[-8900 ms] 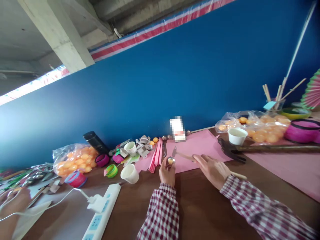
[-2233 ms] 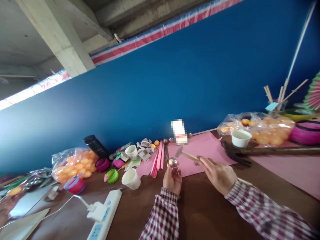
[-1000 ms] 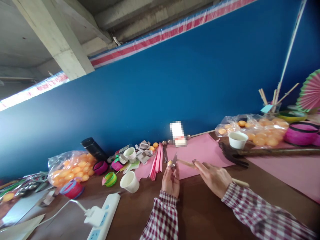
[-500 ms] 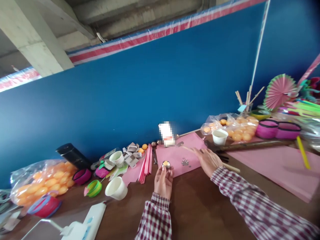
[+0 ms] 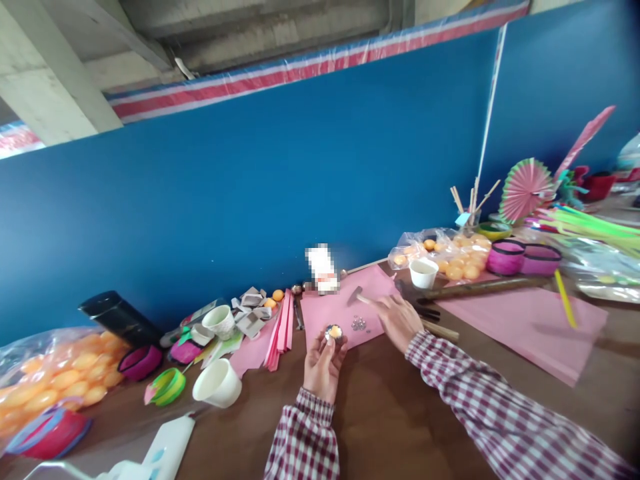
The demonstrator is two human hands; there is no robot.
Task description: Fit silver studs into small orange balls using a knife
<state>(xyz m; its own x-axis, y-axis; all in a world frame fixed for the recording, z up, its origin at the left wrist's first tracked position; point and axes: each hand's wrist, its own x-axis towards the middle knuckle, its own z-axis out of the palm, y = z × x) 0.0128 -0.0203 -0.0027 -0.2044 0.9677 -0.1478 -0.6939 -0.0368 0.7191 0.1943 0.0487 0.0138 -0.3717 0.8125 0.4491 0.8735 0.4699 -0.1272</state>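
Note:
My left hand [image 5: 321, 367] is closed around a small round silvery piece with an orange patch [image 5: 334, 332], held up by the fingertips at the near edge of a pink sheet [image 5: 325, 317]. What it is exactly, I cannot make out. In my right hand [image 5: 400, 321] is a small hammer [image 5: 356, 296]. Its head points left over the sheet, and its wooden handle runs under the palm. Between the hands lies a little heap of shiny metal bits [image 5: 359, 323] on the sheet.
To the left stand white cups [image 5: 217, 383], pink paper strips [image 5: 284, 330] and a bag of orange balls [image 5: 65, 380]. A white power strip [image 5: 167, 447] lies in front. At right are another bag of balls [image 5: 457, 257], a wooden stick [image 5: 480, 290] and a second pink sheet [image 5: 530, 327].
The whole view has shifted, so most table things sit further left. The hammer's head appears turned more side-on and slightly lower. Both hands keep their hold.

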